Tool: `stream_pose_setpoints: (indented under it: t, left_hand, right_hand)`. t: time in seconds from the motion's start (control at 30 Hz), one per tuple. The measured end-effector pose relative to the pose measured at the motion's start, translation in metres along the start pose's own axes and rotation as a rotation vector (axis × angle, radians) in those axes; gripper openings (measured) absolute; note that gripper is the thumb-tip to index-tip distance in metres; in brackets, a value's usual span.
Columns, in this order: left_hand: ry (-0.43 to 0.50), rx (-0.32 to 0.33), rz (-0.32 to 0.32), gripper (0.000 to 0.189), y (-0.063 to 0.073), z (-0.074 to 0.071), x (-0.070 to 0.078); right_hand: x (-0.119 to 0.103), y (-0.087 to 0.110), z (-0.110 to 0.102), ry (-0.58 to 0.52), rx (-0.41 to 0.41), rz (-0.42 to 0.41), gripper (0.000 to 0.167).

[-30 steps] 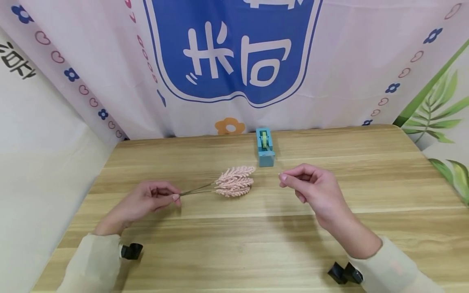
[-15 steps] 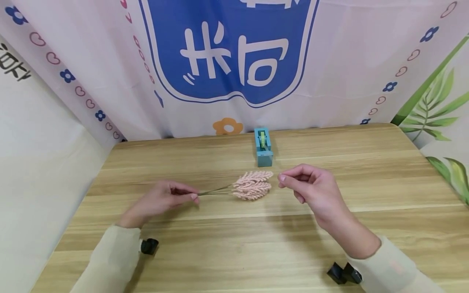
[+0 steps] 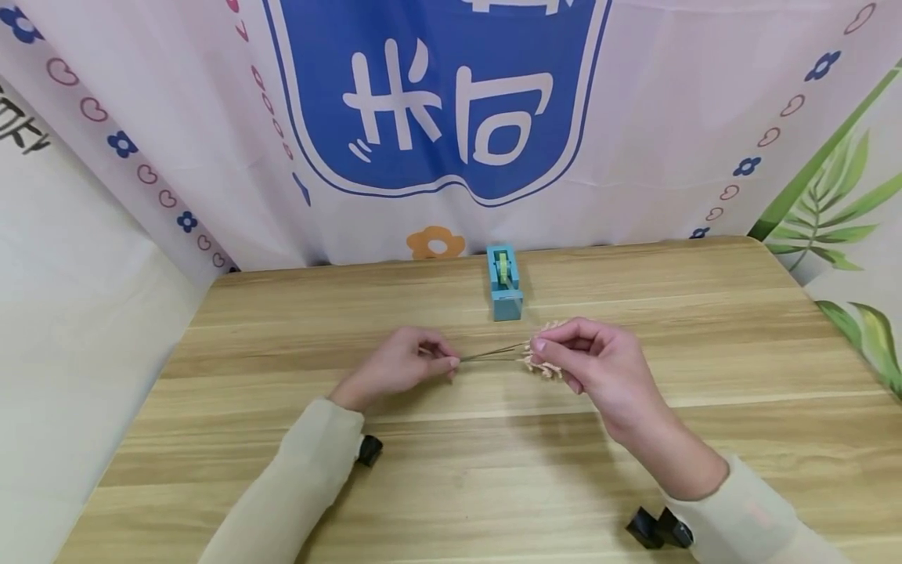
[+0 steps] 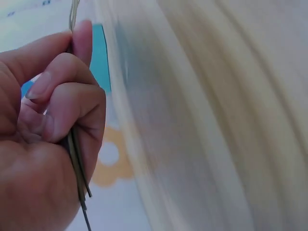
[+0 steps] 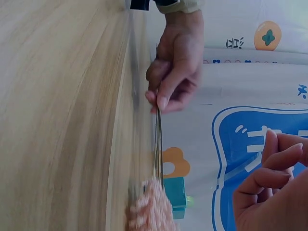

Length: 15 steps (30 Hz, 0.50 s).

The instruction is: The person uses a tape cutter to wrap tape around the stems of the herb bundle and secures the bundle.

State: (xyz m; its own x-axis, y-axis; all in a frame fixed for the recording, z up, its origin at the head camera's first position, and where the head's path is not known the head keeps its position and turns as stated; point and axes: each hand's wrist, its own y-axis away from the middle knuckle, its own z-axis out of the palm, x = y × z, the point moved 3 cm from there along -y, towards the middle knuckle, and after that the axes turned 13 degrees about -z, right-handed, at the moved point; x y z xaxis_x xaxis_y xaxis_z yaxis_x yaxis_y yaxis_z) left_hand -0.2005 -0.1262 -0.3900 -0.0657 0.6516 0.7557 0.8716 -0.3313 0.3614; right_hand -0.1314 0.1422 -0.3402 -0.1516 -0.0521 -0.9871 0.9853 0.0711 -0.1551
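My left hand (image 3: pixel 402 362) pinches the thin green stems of several pale pink flower sprigs (image 3: pixel 545 371) between thumb and forefinger. In the left wrist view the stem ends (image 4: pixel 79 178) run down past its curled fingers. The fluffy heads (image 5: pixel 151 209) point right in the head view, partly hidden behind my right hand (image 3: pixel 599 360). That hand holds thumb and forefinger together beside the heads. From its fingertips a faint see-through strip, which looks like clear tape (image 5: pixel 236 167), stretches across the right wrist view. Behind the sprigs stands a blue tape dispenser (image 3: pixel 506 305).
The wooden table (image 3: pixel 451 486) extends under both hands. A white curtain with a blue printed badge (image 3: pixel 451 102) hangs along its back edge, close behind the dispenser. Black wrist cameras (image 3: pixel 369 450) sit at both cuffs.
My left hand has moved right with the sprigs, bringing their heads from left of my right hand to behind its fingers. The right hand has stayed nearly still.
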Motion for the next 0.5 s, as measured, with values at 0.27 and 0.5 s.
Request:
stream_pose_setpoints:
  t: [0.27,0.5]
  left_hand:
    - [0.028,-0.059,-0.025,0.014,-0.017,0.032,0.023]
    - [0.052,-0.063,-0.003,0.018,-0.022,0.041,0.037]
  right_hand:
    - [0.002,0.0,0.002,0.018,-0.006,0.008,0.005]
    - [0.003,0.0,0.002,0.014,-0.006,0.017,0.005]
